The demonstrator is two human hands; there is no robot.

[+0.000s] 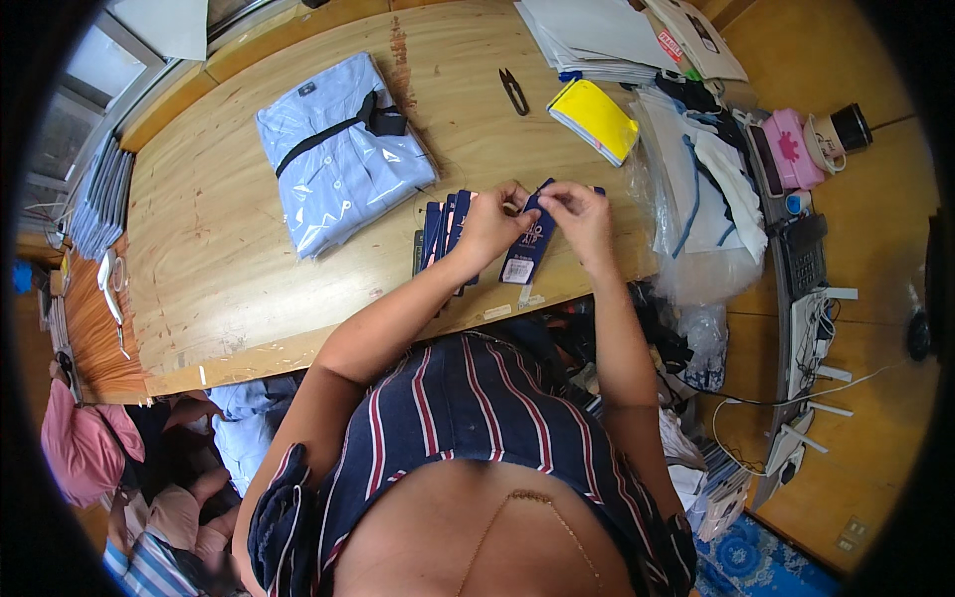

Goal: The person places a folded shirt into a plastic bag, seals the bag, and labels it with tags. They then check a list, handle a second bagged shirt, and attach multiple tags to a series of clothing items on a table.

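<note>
My left hand (487, 229) and my right hand (581, 221) meet over the front part of the table, both with thumb and fingertips pinched at the top of a dark blue hang tag (518, 267). The tag hangs tilted, its white label facing up near the lower end. Any string between the fingertips is too small to make out. Several more dark blue tags (434, 229) lie fanned beside and partly under my left hand. Farther left lies a folded light blue shirt (343, 184) in clear plastic, with a black band across it.
Thread snips (514, 92) and a yellow packet (595, 119) lie beyond my hands. Papers (587, 38) and plastic bags with cloth (696, 199) crowd the right side. A telephone (804, 259) stands at far right. Packed garments (99, 199) line the left edge; another person (90, 438) sits lower left.
</note>
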